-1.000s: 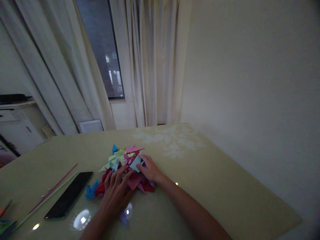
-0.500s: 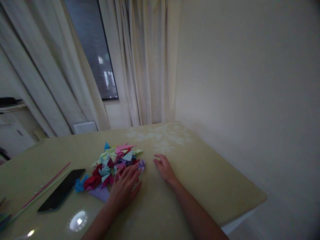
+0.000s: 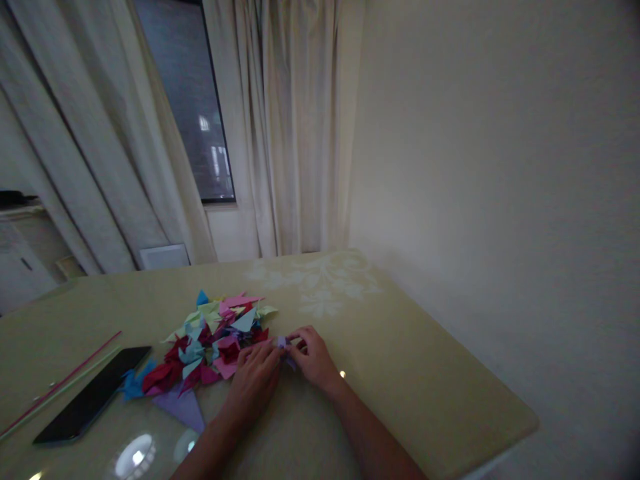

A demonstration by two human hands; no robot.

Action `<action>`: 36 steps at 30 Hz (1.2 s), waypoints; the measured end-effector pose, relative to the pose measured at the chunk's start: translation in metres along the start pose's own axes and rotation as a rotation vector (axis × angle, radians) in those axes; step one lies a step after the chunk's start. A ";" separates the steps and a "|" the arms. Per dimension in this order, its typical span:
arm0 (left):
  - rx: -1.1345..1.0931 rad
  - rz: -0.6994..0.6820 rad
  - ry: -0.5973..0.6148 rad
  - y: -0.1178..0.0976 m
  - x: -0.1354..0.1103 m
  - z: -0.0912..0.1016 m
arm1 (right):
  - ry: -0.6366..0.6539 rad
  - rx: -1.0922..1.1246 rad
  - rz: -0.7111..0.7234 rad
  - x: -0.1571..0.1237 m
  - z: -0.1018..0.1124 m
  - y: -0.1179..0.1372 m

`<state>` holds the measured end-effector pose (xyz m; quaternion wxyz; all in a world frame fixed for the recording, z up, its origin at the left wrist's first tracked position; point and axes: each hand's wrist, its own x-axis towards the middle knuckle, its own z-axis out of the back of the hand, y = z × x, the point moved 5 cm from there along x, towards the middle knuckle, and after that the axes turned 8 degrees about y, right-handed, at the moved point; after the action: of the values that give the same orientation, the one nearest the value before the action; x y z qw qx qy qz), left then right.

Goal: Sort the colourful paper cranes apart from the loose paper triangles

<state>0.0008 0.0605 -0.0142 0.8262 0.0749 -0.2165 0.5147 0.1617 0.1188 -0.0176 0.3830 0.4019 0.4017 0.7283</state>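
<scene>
A small purple folded paper piece is pinched between my two hands, just right of a pile. My left hand has its fingertips closed at the paper's left side. From the right, my right hand grips the same piece between thumb and fingers. My fingers hide much of its shape. Beside my left hand lies the heap of colourful folded paper, with red, pink, light blue, green and dark pieces. A flat purple paper triangle pokes out at the heap's near edge.
A black phone lies left of the heap. Beyond it are a pink stick and a pale green one, both thin. The tabletop reaches a wall on the right and curtains behind.
My right hand has moved left and down to meet my left hand. The purple piece has come off the heap's right edge into my fingers. The view has shifted slightly.
</scene>
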 end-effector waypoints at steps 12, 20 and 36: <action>0.174 0.378 0.093 0.021 0.003 0.026 | -0.509 -0.285 -0.031 0.017 0.081 -0.022; 0.161 0.346 0.172 0.033 0.004 0.020 | -0.395 -0.313 -0.050 0.060 0.088 -0.043; -0.365 0.018 -0.566 -0.011 -0.010 0.071 | -0.413 -0.103 0.085 -0.002 0.080 -0.004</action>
<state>-0.0131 0.0222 0.0465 0.7286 0.0637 -0.5266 0.4333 0.2347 0.1408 0.0066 0.4460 0.5389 0.2596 0.6658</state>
